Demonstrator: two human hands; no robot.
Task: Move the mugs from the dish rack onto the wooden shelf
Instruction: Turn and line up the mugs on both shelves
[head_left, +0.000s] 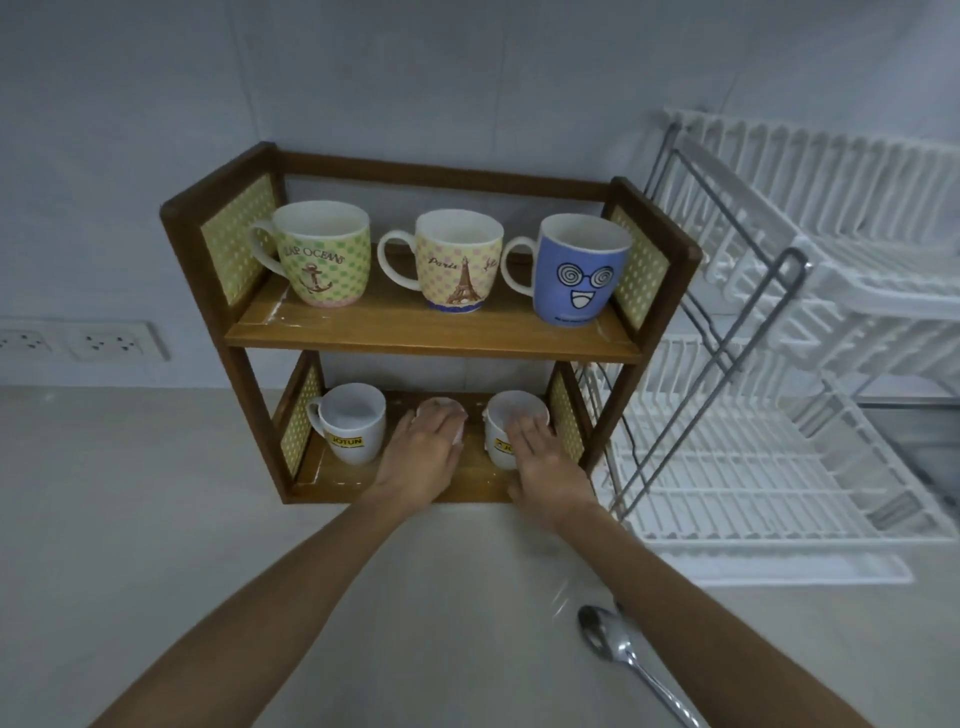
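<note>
A two-tier wooden shelf (431, 335) stands against the wall. Its upper board carries a green dotted anchor mug (322, 254), a Paris mug (457, 262) and a blue cartoon-face mug (579, 273). On the lower board a white Jotun mug (353, 423) stands at the left. My left hand (423, 452) wraps a pale pink mug (441, 408) in the middle, mostly hidden. My right hand (543, 465) rests against a second white Jotun mug (511, 423) at the right. The white dish rack (779, 467) to the right holds no mugs.
A metal spoon (628, 657) lies on the light counter near my right forearm. Wall sockets (83, 340) sit at the left on the tiled wall. The rack's grey metal frame (727, 332) leans close to the shelf's right side.
</note>
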